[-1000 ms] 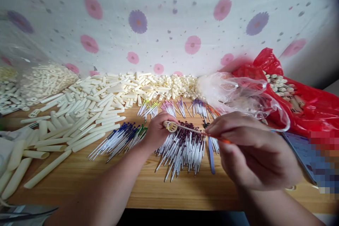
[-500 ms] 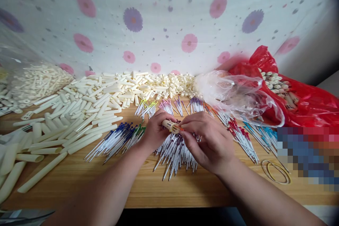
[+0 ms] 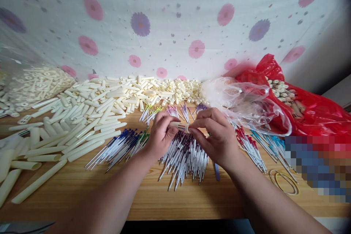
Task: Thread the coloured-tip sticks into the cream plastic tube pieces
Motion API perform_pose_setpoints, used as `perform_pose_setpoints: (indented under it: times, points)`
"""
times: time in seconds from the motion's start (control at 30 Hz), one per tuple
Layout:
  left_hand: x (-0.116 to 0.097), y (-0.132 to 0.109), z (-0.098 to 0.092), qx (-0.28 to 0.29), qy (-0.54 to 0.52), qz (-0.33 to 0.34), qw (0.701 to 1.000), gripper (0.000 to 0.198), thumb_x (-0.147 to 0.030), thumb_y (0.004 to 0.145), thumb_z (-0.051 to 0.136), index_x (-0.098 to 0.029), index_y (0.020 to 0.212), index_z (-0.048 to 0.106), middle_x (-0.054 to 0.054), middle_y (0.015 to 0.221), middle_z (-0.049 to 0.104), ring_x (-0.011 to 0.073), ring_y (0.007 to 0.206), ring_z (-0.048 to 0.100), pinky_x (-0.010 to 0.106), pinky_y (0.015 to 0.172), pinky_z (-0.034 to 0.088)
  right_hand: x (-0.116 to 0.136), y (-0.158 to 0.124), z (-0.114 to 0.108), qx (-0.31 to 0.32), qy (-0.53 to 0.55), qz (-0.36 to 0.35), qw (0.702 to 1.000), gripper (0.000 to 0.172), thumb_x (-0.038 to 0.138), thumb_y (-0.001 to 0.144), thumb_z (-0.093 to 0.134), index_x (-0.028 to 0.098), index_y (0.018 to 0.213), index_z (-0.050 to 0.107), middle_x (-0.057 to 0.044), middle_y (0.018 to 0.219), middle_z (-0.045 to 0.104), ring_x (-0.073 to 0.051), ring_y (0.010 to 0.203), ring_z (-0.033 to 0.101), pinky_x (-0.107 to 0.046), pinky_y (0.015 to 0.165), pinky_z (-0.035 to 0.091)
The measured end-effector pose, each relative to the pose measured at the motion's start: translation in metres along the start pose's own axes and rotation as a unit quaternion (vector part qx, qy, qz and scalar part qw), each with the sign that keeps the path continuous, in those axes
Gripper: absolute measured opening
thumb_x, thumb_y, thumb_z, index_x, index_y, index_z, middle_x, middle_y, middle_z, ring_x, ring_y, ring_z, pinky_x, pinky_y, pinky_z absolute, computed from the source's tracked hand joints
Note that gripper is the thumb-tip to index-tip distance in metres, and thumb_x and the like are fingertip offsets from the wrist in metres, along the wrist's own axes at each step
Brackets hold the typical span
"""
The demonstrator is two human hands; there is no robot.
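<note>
My left hand [image 3: 161, 133] is closed round a short cream slotted pen barrel [image 3: 181, 126], held nearly level over the table. Coloured strips show through its slots. At the barrel's right end, the thumb and fingertips of my right hand [image 3: 216, 137] are pinched together; whatever lies between them is hidden. Beneath both hands is a fanned heap of white pen refills with dark purple tops [image 3: 186, 157]. Blue-topped refills [image 3: 117, 148] and green-topped ones [image 3: 139, 142] lie left of it, and red-topped ones [image 3: 251, 150] lie to the right.
Cream pen tubes [image 3: 82, 128] cover the left side, with slotted barrels [image 3: 186, 89] piled behind. A clear bag [image 3: 244, 98] and a red bag [image 3: 315, 106] holding cream parts stand right. Light-blue-topped refills [image 3: 274, 146] and rubber bands [image 3: 283, 182] lie nearby. A flowered curtain [image 3: 117, 51] hangs behind.
The barrel has turned from pointing at me to lying sideways, its open end toward my right hand. The orange tip at its end no longer shows. The camera view has shifted slightly.
</note>
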State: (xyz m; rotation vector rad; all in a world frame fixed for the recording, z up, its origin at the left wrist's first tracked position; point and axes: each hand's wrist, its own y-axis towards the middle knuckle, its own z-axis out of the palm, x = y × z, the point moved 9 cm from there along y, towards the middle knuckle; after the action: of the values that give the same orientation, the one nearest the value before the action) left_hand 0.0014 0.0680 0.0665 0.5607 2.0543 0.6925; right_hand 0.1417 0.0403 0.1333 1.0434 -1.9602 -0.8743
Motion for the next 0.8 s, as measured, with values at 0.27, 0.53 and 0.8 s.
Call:
perform_pose_setpoints:
  times: [0.27, 0.53, 0.8]
  points:
    - [-0.004, -0.002, -0.01, -0.061, 0.096, 0.008, 0.993, 0.045, -0.057, 0.086, 0.037, -0.021, 0.093, 0.061, 0.006, 0.093, 0.047, 0.0204, 0.091, 0.049, 0.036, 0.082, 0.043, -0.019, -0.005, 0.006, -0.021, 0.061, 0.087, 0.994, 0.008, 0.012, 0.079, 0.06, 0.019, 0.074, 0.061, -0.002, 0.078, 0.055, -0.015, 0.077, 0.054, -0.03, 0.068, 0.044]
    - [-0.007, -0.004, -0.015, -0.098, 0.148, 0.024, 0.984, 0.037, -0.049, 0.087, 0.044, -0.018, 0.092, 0.062, 0.006, 0.093, 0.044, 0.0203, 0.088, 0.049, 0.036, 0.08, 0.044, -0.042, -0.021, 0.022, -0.068, 0.173, 0.24, 0.953, 0.008, 0.021, 0.082, 0.06, 0.019, 0.074, 0.063, -0.002, 0.079, 0.056, -0.014, 0.078, 0.054, -0.03, 0.072, 0.043]
    - [-0.001, -0.003, -0.017, -0.102, 0.136, 0.022, 0.985, 0.036, -0.049, 0.087, 0.044, -0.017, 0.092, 0.062, 0.006, 0.092, 0.046, 0.0202, 0.088, 0.049, 0.035, 0.078, 0.044, -0.052, -0.026, 0.035, -0.068, 0.325, 0.268, 0.904, 0.01, 0.024, 0.082, 0.06, 0.024, 0.079, 0.069, -0.004, 0.098, 0.057, -0.017, 0.098, 0.054, -0.034, 0.086, 0.043]
